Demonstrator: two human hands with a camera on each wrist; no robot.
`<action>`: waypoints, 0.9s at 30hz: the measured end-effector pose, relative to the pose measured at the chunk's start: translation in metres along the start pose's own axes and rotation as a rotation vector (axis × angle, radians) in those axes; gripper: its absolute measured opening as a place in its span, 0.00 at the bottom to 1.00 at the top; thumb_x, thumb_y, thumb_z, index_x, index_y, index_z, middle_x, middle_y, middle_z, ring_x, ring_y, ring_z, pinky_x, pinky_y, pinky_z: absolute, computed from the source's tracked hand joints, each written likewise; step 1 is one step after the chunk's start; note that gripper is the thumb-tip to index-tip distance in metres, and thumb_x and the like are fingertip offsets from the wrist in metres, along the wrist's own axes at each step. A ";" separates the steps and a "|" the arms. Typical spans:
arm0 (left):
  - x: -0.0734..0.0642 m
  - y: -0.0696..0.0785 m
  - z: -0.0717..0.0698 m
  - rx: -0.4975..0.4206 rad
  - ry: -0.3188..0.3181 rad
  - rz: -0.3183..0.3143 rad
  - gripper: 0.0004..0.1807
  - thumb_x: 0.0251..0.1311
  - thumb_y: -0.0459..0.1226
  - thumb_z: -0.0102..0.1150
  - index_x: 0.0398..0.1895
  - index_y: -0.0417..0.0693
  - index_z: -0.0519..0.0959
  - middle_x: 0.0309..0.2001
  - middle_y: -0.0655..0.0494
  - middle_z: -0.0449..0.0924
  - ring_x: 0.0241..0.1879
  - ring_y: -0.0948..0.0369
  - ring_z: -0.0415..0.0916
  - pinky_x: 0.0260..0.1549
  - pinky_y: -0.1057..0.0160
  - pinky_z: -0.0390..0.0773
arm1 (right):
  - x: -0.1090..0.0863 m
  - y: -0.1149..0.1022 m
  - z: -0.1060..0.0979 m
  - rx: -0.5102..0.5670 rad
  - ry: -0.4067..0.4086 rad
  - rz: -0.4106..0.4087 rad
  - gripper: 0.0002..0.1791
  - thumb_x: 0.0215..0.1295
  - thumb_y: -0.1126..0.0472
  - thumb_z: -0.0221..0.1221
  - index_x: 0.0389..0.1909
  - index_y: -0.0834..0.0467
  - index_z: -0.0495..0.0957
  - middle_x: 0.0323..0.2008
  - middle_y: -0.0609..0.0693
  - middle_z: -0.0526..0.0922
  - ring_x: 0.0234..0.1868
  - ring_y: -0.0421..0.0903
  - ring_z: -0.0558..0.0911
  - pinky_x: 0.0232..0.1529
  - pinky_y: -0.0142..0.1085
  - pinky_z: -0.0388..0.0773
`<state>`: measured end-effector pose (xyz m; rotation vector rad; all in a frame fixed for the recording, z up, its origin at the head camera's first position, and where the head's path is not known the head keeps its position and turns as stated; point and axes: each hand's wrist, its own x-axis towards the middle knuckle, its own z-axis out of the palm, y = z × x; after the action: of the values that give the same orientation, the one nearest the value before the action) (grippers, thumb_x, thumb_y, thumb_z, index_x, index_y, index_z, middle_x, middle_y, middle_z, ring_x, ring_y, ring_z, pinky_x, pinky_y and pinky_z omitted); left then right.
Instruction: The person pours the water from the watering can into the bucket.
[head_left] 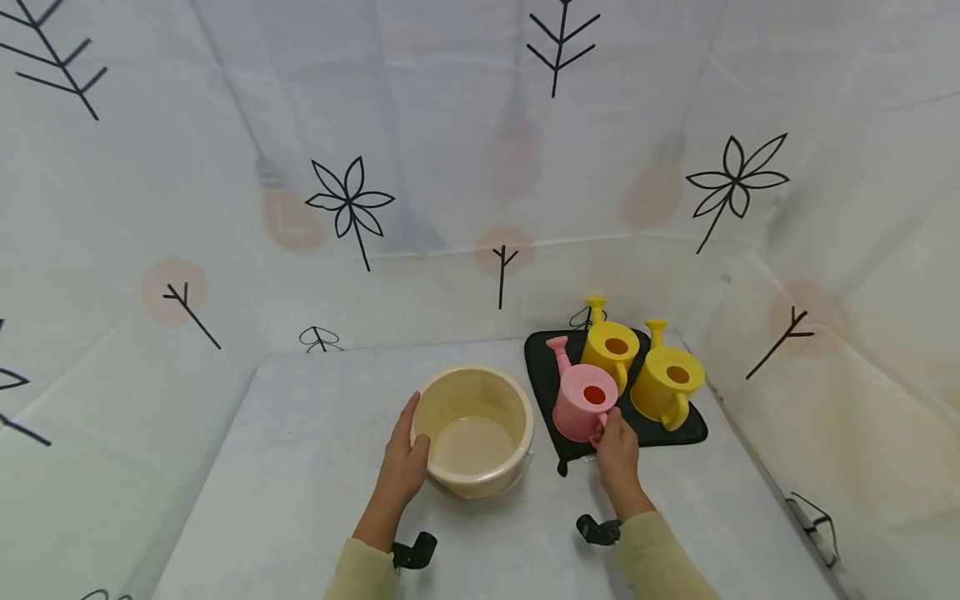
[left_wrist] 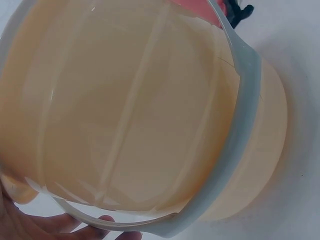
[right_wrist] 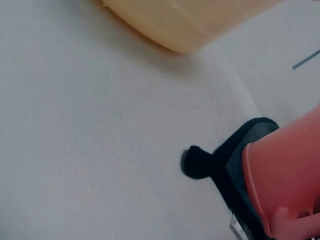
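Note:
My left hand (head_left: 405, 457) holds a cream bucket (head_left: 474, 483) by its left side, thumb at the rim and fingers along the outer wall. In the left wrist view, the bucket's pale handle (left_wrist: 245, 100) hangs down around its side, and the fingers (left_wrist: 90, 232) lie by that handle. With its fingers at the handle, my right hand (head_left: 618, 454) grips a pink watering can (head_left: 573, 412), which stands on a black mat (head_left: 542, 367). In the right wrist view, the pink watering can (right_wrist: 285, 165) shows at the right, over the mat's edge; the hand is mostly out of frame.
Two yellow watering cans, one at the back (head_left: 600, 342) and one at the right (head_left: 656, 387), share the mat. The white table (head_left: 315, 467) meets patterned cloth walls at the back and right. A thin black object (head_left: 817, 521) is by the right edge.

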<state>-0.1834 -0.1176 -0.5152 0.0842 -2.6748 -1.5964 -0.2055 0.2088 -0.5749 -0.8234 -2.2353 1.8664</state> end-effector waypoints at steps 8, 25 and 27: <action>0.001 -0.001 -0.001 0.001 0.000 0.007 0.35 0.59 0.35 0.37 0.68 0.73 0.50 0.69 0.67 0.52 0.70 0.59 0.48 0.66 0.47 0.53 | -0.002 -0.001 -0.005 0.006 -0.029 -0.001 0.40 0.59 0.29 0.28 0.46 0.58 0.69 0.40 0.53 0.71 0.44 0.47 0.72 0.38 0.21 0.76; 0.000 -0.001 -0.001 0.001 0.003 0.015 0.34 0.59 0.34 0.37 0.69 0.68 0.50 0.69 0.67 0.52 0.70 0.59 0.49 0.66 0.47 0.53 | 0.006 0.006 -0.034 -0.146 0.082 -0.074 0.39 0.59 0.28 0.27 0.45 0.56 0.70 0.43 0.53 0.74 0.44 0.47 0.68 0.46 0.38 0.69; 0.000 -0.001 -0.001 0.000 0.004 0.016 0.34 0.59 0.34 0.37 0.69 0.68 0.50 0.69 0.67 0.52 0.70 0.59 0.49 0.66 0.47 0.54 | 0.006 0.006 -0.038 -0.139 0.088 -0.077 0.39 0.60 0.29 0.28 0.46 0.57 0.70 0.45 0.53 0.74 0.46 0.47 0.68 0.48 0.39 0.68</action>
<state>-0.1834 -0.1185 -0.5153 0.0660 -2.6658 -1.5894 -0.1932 0.2454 -0.5728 -0.8106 -2.3281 1.6248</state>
